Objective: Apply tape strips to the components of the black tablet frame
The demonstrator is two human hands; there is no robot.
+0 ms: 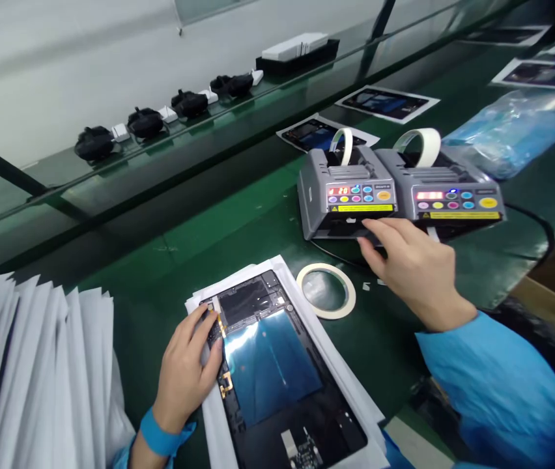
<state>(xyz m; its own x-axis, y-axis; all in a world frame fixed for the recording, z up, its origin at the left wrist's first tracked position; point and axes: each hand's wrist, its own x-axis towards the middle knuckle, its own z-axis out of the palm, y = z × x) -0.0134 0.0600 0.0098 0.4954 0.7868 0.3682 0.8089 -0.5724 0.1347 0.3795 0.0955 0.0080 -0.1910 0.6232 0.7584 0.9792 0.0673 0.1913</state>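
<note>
An opened tablet body (277, 371) with a shiny blue panel lies on white sheets in front of me. My left hand (187, 365) rests on its left edge, fingertips pressing near a small gold connector at the top left corner. My right hand (412, 264) reaches to the outlet slot of the left grey tape dispenser (346, 192), fingers at the slot; whether a tape piece is pinched is hidden. A second grey tape dispenser (453, 192) stands right beside it. A loose tape roll (326, 290) lies flat between tablet and dispensers.
A fanned stack of white sheets (28, 371) fills the left front. Several black parts (145, 122) and a black tray (299, 52) sit on a glass shelf behind. Printed sheets (387, 103) and a blue plastic bag (516, 127) lie at the far right on the green mat.
</note>
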